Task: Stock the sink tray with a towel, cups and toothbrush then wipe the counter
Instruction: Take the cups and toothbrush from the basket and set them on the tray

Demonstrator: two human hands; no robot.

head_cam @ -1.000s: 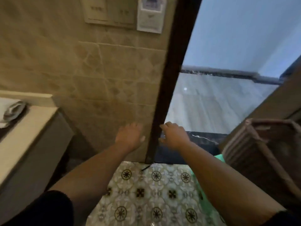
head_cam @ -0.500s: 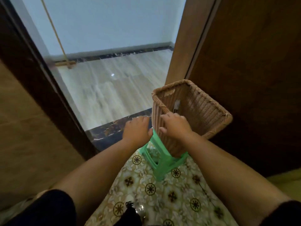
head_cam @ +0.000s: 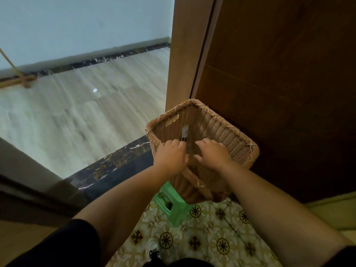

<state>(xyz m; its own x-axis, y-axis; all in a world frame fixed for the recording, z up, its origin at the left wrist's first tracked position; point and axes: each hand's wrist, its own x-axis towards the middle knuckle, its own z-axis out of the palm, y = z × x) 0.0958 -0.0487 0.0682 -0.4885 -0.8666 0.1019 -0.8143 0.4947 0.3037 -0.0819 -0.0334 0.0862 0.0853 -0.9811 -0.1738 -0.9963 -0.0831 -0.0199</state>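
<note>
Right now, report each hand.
Left hand: in the wicker basket, grip cannot be told.
Right hand: same, cannot be told.

Both arms reach forward, left hand [head_cam: 170, 156] and right hand [head_cam: 212, 154] close together, fingers curled downward.

One head-worn camera looks forward and steeply down along both forearms, close over the wicker basket [head_cam: 217, 120] at centre frame. Patterned floor [head_cam: 208, 241] fills the bottom, a doorway the upper left.
</note>
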